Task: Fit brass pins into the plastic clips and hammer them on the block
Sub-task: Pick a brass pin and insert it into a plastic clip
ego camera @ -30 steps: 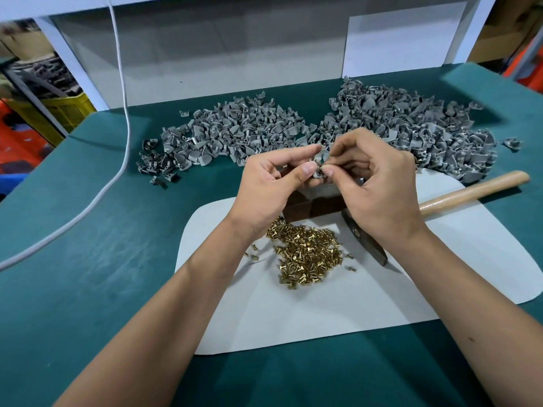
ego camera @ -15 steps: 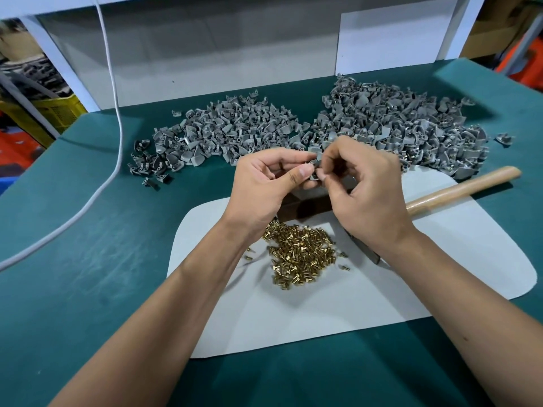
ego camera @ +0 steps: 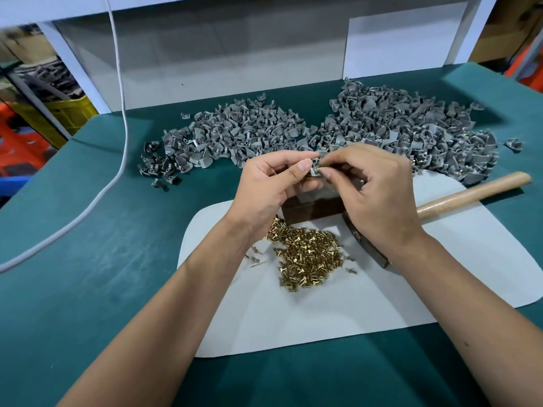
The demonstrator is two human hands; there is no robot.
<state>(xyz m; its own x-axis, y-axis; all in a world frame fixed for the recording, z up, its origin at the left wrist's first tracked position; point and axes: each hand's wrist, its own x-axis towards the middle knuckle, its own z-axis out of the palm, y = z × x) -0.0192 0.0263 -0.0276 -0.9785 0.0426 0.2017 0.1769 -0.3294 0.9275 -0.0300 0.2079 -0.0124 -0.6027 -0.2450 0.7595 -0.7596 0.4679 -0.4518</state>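
My left hand [ego camera: 271, 186] pinches a small grey plastic clip [ego camera: 316, 163] between thumb and fingers above the dark block [ego camera: 311, 211]. My right hand [ego camera: 373, 186] pinches a brass pin [ego camera: 320, 170] at the clip with thumb and forefinger. A heap of loose brass pins [ego camera: 308, 254] lies on the white mat [ego camera: 293, 324] below my hands. The hammer lies on the mat to the right, its wooden handle [ego camera: 476, 190] pointing right and its head [ego camera: 367, 245] partly under my right wrist.
Two large heaps of grey clips lie on the green table, one at the back centre [ego camera: 235, 136] and one at the back right [ego camera: 417, 133]. A white cable [ego camera: 117, 83] hangs down at the left. A white frame and panel close the back.
Both hands stay together on the clip and pin, with only small finger movements. The camera view has shifted slightly.
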